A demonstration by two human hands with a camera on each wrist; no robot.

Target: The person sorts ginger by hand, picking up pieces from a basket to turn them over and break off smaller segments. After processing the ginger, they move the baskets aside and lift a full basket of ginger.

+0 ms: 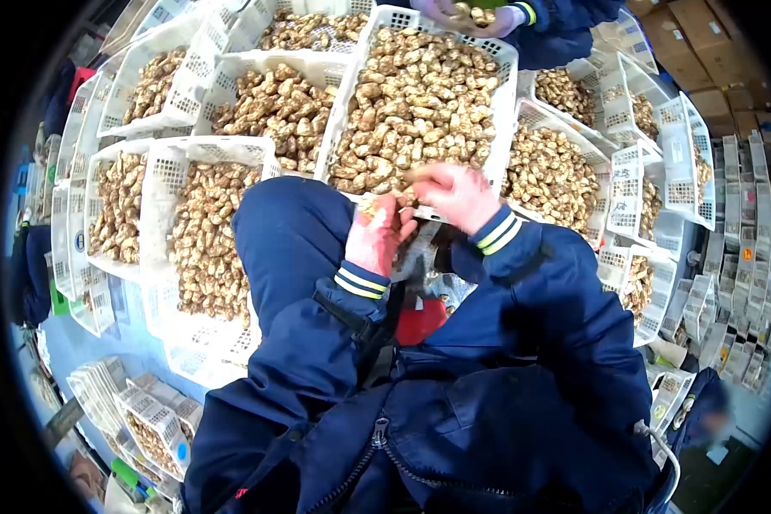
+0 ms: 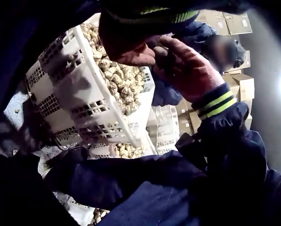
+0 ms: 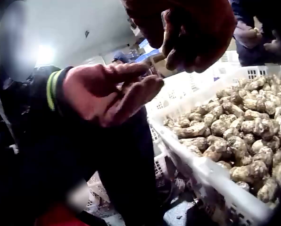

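Note:
Several large white crates of knobbly brown-and-cream tubers (image 1: 424,94) surround the seated person. At the near edge of the central crate (image 1: 338,116), the two hands are close together. The left hand (image 1: 377,236) is turned palm up in the right wrist view, its fingers slightly bent; a small pale patch shows beside it in the head view, too unclear to name. The right hand (image 1: 458,197) is just to the right, fingers bent downward in the right wrist view. Whether something small lies between its fingertips is unclear. Tubers (image 3: 249,127) fill the crate beside the hands.
More filled crates (image 1: 206,231) stand at the left and right (image 1: 552,176). Across the central crate, another person's gloved hands (image 1: 480,17) hold some tubers. Cardboard boxes (image 1: 702,34) are stacked at the back right. The wearer's knees (image 1: 287,231) are against the crates.

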